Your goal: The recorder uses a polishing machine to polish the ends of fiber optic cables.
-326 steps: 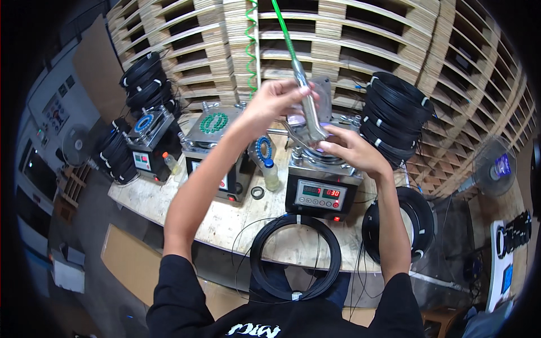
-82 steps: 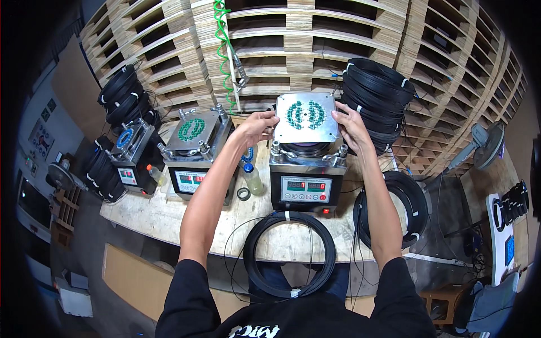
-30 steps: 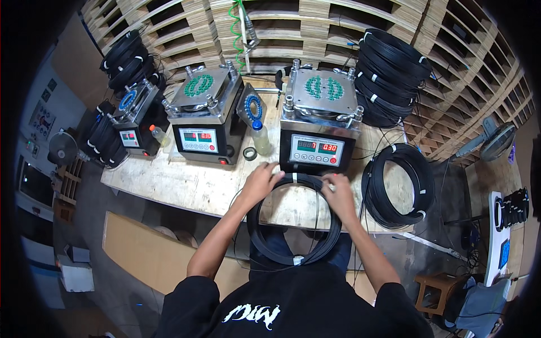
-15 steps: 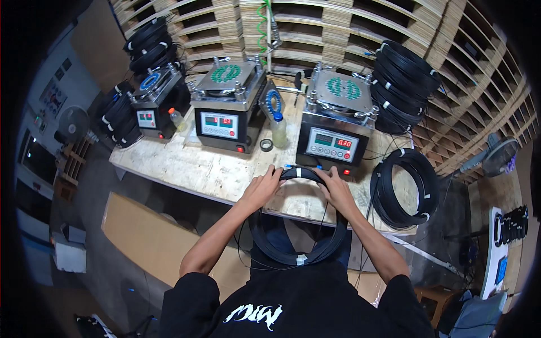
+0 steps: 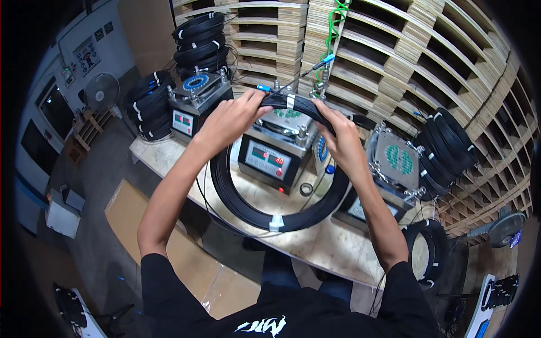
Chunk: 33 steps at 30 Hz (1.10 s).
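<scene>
Far left of the frame there's a fan [image 5: 97, 90] on the floor, then stacked black coils [image 5: 147, 104] at the table's [image 5: 332, 248] left end. Middle: left hand [image 5: 231, 115] has its fingers clenched round the top of a big black cable coil [image 5: 265, 208], right hand [image 5: 338, 138] gripping it too, I think pinching. It's held up over a metal box with a red display [image 5: 269, 160].

Three metal machines [image 5: 274, 152] line the workbench [image 5: 315, 248] (wooden pallets [image 5: 394, 62] behind).
</scene>
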Motion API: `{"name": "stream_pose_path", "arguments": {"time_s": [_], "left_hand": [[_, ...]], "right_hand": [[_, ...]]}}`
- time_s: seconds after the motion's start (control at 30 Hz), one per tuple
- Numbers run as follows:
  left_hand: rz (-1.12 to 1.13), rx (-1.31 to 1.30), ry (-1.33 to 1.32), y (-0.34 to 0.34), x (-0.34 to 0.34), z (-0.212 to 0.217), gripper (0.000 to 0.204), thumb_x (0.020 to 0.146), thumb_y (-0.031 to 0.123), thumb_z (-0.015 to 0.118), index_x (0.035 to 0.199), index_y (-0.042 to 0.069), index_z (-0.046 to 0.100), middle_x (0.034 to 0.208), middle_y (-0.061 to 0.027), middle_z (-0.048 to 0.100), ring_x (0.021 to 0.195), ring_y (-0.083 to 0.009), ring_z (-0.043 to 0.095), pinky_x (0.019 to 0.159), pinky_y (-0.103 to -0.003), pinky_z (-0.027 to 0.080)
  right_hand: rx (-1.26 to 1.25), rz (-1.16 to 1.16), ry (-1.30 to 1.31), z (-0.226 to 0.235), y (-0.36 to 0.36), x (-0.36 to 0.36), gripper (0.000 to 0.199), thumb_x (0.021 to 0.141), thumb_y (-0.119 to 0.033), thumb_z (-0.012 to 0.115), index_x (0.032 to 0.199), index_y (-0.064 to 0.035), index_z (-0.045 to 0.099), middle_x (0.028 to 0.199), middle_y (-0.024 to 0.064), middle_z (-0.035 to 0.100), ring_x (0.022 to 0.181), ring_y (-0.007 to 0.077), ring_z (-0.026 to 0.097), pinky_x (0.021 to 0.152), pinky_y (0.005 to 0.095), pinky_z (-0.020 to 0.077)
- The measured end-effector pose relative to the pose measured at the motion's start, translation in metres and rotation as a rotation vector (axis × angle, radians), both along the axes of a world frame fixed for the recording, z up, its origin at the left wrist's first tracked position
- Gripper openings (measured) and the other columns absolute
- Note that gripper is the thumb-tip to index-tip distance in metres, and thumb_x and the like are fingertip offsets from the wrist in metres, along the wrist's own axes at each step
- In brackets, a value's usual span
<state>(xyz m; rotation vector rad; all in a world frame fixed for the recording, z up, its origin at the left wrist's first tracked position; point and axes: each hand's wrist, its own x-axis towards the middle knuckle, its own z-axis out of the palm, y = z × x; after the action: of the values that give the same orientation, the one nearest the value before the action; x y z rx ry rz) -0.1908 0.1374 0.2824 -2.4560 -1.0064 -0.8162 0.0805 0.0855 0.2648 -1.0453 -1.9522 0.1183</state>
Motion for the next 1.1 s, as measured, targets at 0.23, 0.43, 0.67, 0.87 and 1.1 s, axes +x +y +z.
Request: {"name": "stream_pose_path", "arguments": {"time_s": [0.23,0.43,0.67,0.87,1.1], "left_hand": [[-0.159,-0.196,0.019,0.121,-0.017,-0.025,0.035,0.102,0.033,0.051,0.121,0.003,0.049,0.105,-0.022,0.061,0.079,-0.0443,0.065,0.062,-0.052,0.053],[-0.383,-0.558,0.032,0.18,-0.024,-0.045,0.038,0.104,0.034,0.047,0.129,0.006,0.047,0.116,-0.0249,0.054,0.095,-0.0473,0.061,0.078,-0.056,0.048],[-0.571,-0.694,0.125,0.203,-0.02,-0.048,0.046,0.106,0.033,0.043,0.152,0.024,0.039,0.117,-0.021,0.052,0.104,-0.0447,0.058,0.088,-0.051,0.046],[-0.643,-0.697,0.075,0.218,-0.022,-0.068,0.045,0.107,0.038,0.04,0.139,0.009,0.052,0.128,-0.0244,0.049,0.117,-0.0445,0.054,0.096,-0.048,0.045],[-0.801,-0.927,-0.237,0.207,-0.024,-0.083,0.055,0.107,0.048,0.035,0.146,0.011,0.049,0.149,-0.0184,0.046,0.139,-0.0317,0.042,0.115,-0.039,0.03]], "right_hand": [[0.014,-0.089,0.05,-0.039,0.097,-0.022,0.046,0.091,-0.003,0.063,0.137,-0.0094,0.057,0.119,0.0212,0.065,0.103,0.0416,0.064,0.088,0.0441,0.0503],[-0.19,-0.208,0.018,-0.038,0.108,-0.034,0.05,0.086,-0.001,0.067,0.136,-0.0051,0.057,0.123,0.0211,0.065,0.115,0.0389,0.062,0.097,0.0391,0.0484],[-0.203,-0.279,0.033,-0.05,0.097,-0.032,0.052,0.086,-0.006,0.07,0.137,-0.0081,0.058,0.126,0.0195,0.065,0.115,0.0375,0.063,0.097,0.0388,0.0491],[-0.171,-0.355,-0.117,-0.046,0.092,-0.043,0.044,0.093,-0.015,0.065,0.137,-0.0132,0.06,0.115,0.0199,0.065,0.1,0.0356,0.065,0.087,0.0393,0.0508],[-0.224,-0.181,0.203,-0.084,0.092,-0.023,0.037,0.103,-0.019,0.052,0.136,-0.0058,0.059,0.138,0.0158,0.059,0.131,0.0287,0.052,0.11,0.0361,0.0378]]}}
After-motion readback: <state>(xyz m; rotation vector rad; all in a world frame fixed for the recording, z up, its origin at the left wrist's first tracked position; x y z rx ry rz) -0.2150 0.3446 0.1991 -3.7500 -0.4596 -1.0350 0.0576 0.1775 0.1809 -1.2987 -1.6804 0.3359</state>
